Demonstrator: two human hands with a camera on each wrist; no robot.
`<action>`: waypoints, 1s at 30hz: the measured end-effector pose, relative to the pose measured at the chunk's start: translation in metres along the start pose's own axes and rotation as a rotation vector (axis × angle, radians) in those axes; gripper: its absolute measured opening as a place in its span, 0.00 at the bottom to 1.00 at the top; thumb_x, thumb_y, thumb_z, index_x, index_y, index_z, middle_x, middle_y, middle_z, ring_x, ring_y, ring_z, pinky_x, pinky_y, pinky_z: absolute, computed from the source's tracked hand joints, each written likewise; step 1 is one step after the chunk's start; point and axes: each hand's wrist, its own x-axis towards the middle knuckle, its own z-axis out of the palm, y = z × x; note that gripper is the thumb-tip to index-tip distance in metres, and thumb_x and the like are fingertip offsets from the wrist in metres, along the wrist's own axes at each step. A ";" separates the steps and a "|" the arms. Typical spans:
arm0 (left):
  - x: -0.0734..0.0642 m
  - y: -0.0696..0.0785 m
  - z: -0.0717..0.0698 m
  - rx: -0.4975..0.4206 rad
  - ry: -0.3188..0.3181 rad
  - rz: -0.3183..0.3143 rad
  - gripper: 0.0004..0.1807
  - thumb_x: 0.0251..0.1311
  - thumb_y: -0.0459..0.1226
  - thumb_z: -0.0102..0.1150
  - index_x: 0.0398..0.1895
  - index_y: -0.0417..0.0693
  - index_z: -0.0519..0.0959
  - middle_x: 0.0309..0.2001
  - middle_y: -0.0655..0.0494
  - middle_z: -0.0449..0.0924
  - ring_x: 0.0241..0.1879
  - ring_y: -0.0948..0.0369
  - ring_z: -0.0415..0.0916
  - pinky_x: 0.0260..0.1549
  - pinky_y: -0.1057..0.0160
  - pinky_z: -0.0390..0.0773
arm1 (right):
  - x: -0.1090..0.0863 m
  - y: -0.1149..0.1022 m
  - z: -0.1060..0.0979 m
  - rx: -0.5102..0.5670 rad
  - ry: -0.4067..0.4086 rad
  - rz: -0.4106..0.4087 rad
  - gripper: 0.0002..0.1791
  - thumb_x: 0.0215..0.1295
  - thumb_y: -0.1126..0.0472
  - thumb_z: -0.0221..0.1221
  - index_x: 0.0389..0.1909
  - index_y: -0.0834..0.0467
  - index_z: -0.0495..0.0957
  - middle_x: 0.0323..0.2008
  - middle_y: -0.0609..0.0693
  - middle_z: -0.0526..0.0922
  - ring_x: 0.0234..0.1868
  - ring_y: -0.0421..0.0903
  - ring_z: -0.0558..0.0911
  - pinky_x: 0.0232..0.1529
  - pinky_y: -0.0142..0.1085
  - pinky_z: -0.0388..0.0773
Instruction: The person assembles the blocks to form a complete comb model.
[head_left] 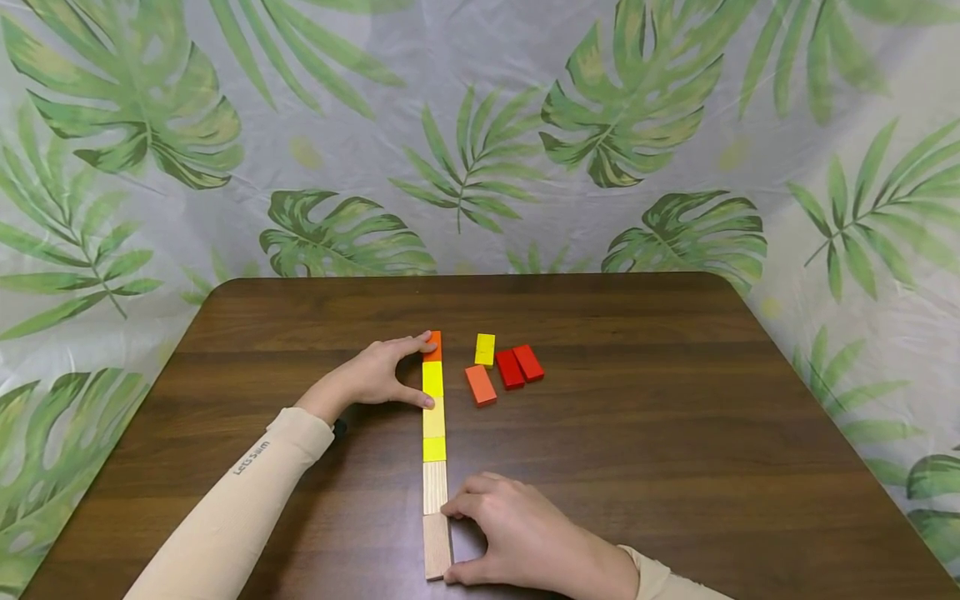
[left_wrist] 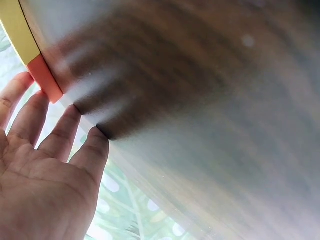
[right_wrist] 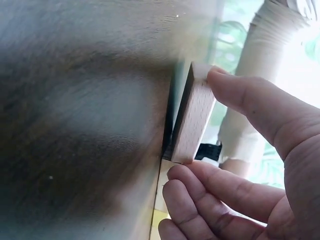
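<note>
In the head view, the plain block [head_left: 437, 546] is at the near end of the row [head_left: 434, 417] on the worktop [head_left: 675, 467], long the same way as the row, and the right hand [head_left: 525, 533], nearer to it and on the row's right, pinches it. In the left wrist view, the left hand [left_wrist: 47, 165] is spread wide, touching the orange block [left_wrist: 45, 77] at the row's far end. In the right wrist view, the plain block sits in the grip end to end, with the row past its far end.

An orange-tipped block row [head_left: 433, 450] runs from the left hand [head_left: 377, 372] to a bare-wood block [head_left: 437, 546] the right hand [head_left: 525, 531] pinches.
</note>
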 end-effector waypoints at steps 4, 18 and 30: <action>0.000 0.000 0.000 0.002 0.000 -0.001 0.60 0.55 0.61 0.79 0.86 0.52 0.60 0.86 0.52 0.59 0.85 0.42 0.56 0.81 0.35 0.59 | 0.000 0.000 0.001 -0.015 -0.001 0.002 0.27 0.56 0.39 0.80 0.53 0.48 0.90 0.44 0.36 0.85 0.44 0.29 0.76 0.44 0.25 0.79; -0.001 0.000 0.000 0.006 -0.007 -0.017 0.62 0.56 0.61 0.79 0.88 0.51 0.56 0.85 0.51 0.60 0.85 0.42 0.55 0.81 0.33 0.56 | -0.001 -0.005 0.000 -0.174 0.009 -0.038 0.30 0.56 0.38 0.79 0.55 0.50 0.90 0.41 0.38 0.82 0.44 0.34 0.77 0.43 0.25 0.80; -0.001 0.001 0.000 -0.005 0.000 -0.005 0.62 0.55 0.60 0.80 0.87 0.49 0.57 0.85 0.52 0.61 0.85 0.44 0.55 0.82 0.36 0.56 | -0.004 -0.003 0.002 -0.162 0.027 -0.117 0.26 0.61 0.41 0.77 0.58 0.46 0.89 0.44 0.38 0.83 0.46 0.32 0.77 0.44 0.22 0.78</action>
